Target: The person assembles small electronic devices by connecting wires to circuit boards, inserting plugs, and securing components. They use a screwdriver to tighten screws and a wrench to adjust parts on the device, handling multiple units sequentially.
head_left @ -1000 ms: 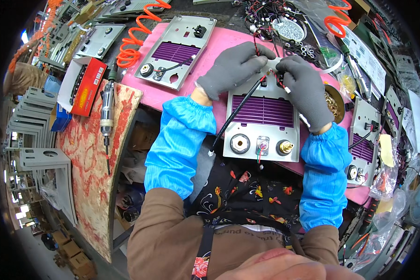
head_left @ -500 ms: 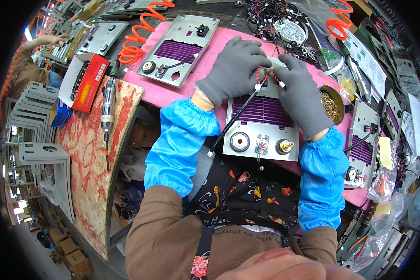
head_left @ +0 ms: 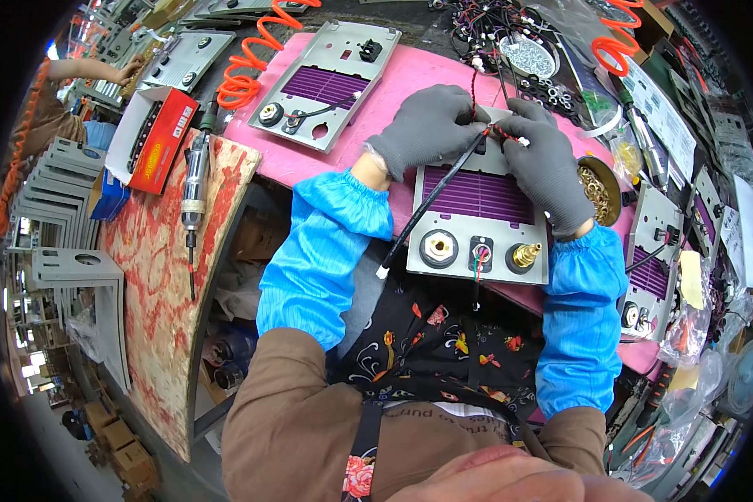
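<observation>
Along near edge of pink worktop (head_left: 410,71): one grey panel (head_left: 507,235) with purple grille (head_left: 473,197); over its far end, black cable (head_left: 431,201) pinched in left hand (head_left: 427,125), red-black leads (head_left: 504,134) at curled right hand (head_left: 548,171), pinch there unclear; apparently a wiring step, calling next for careful guiding of leads.

Our left hand (head_left: 431,125) and right hand (head_left: 545,167) are gloved grey, our sleeves (head_left: 322,259) blue, our apron (head_left: 431,343) black with bright motifs, our panel (head_left: 477,230) silver, its grille (head_left: 473,197) purple, cable (head_left: 433,199) black, tabletop (head_left: 427,71) pink.
</observation>
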`<state>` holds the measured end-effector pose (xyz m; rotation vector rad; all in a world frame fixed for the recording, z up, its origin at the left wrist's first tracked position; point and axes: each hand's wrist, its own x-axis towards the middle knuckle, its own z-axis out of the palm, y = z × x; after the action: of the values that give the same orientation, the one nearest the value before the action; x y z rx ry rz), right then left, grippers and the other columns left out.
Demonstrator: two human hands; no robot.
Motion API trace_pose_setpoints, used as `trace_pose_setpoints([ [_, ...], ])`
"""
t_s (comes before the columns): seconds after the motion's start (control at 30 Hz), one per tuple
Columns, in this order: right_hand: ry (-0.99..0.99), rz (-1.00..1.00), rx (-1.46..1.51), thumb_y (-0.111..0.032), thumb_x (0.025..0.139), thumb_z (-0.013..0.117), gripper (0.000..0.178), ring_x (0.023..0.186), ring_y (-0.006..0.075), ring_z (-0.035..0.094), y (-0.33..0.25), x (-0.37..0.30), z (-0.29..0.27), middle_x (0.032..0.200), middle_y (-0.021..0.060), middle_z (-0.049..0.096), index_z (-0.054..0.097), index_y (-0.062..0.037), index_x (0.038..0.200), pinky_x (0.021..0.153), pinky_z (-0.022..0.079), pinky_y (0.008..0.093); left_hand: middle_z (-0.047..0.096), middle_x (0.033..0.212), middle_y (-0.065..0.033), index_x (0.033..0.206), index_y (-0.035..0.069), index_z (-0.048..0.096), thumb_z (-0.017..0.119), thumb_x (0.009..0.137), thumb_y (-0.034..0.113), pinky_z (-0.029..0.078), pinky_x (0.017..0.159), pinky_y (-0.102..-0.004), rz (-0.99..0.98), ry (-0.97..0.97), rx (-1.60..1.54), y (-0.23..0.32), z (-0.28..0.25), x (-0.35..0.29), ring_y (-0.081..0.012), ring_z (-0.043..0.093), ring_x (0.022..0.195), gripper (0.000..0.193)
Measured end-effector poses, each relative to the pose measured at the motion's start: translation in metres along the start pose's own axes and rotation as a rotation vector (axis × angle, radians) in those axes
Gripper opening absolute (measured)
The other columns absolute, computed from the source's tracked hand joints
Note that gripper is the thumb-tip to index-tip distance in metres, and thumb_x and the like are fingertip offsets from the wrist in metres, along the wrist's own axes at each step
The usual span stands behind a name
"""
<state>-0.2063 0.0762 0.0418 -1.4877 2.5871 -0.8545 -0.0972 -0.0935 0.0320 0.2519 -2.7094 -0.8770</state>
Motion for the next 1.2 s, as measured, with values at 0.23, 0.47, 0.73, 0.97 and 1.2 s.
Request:
trace_pose_setpoints([
  [0.23, -0.048, 0.088, 0.224, -0.015, 0.081, 0.057, 0.027, 0.128, 0.035, 0.052, 0.002, 0.003, 0.004, 0.136, 0.0166, 0.058, 0.077, -0.0096, 0.098, 0.108, 0.041, 0.041, 0.07, 0.102, -0.0128, 0.106, 0.008, 0.073, 0.068, 0.087, 0.027, 0.053, 0.085, -0.0372, 0.103, 0.004, 0.03, -0.003, 0.0, 0.0, -0.0286, 0.066, 0.098, 0.027],
  [0.47, 0.042, 0.074, 0.1, -0.016, 0.082, 0.056, 0.025, 0.13, 0.0343, 0.05, -0.002, 0.0, 0.013, 0.136, 0.0161, 0.058, 0.077, -0.0111, 0.095, 0.108, 0.04, 0.0427, 0.071, 0.104, -0.0128, 0.109, 0.004, 0.072, 0.067, 0.087, 0.023, 0.053, 0.083, -0.0334, -0.008, -0.082, -0.123, 0.0, -0.003, 0.001, -0.0239, 0.068, 0.095, 0.029],
  [0.73, 0.211, -0.043, -0.012, -0.017, 0.083, 0.066, 0.018, 0.121, 0.0322, 0.055, -0.015, 0.001, -0.002, 0.124, 0.0128, 0.063, 0.071, -0.0094, 0.099, 0.099, 0.047, 0.0432, 0.065, 0.122, -0.0069, 0.134, 0.007, 0.058, 0.074, 0.082, 0.012, 0.052, 0.095, -0.0311, 0.135, 0.009, -0.316, -0.012, -0.011, -0.007, -0.0164, 0.062, 0.113, 0.055],
  [0.97, 0.18, -0.11, 0.016, -0.024, 0.083, 0.07, 0.021, 0.11, 0.0316, 0.058, -0.005, 0.007, 0.007, 0.108, 0.0106, 0.065, 0.07, -0.0085, 0.097, 0.091, 0.049, 0.0437, 0.06, 0.13, -0.0088, 0.132, 0.005, 0.058, 0.081, 0.08, 0.015, 0.051, 0.098, -0.0319, 0.057, -0.069, -0.673, -0.009, -0.008, -0.005, -0.0187, 0.06, 0.117, 0.058],
  [1.2, 0.135, 0.15, 0.514, -0.027, 0.094, 0.061, 0.028, 0.077, 0.0203, 0.064, -0.005, 0.015, 0.005, 0.091, 0.0101, 0.063, 0.069, -0.0001, 0.095, 0.072, 0.051, 0.0327, 0.066, 0.12, -0.0096, 0.118, 0.003, 0.068, 0.081, 0.08, 0.018, 0.056, 0.088, -0.032, 0.15, 0.148, -0.773, -0.006, 0.006, -0.002, -0.02, 0.065, 0.106, 0.042],
])
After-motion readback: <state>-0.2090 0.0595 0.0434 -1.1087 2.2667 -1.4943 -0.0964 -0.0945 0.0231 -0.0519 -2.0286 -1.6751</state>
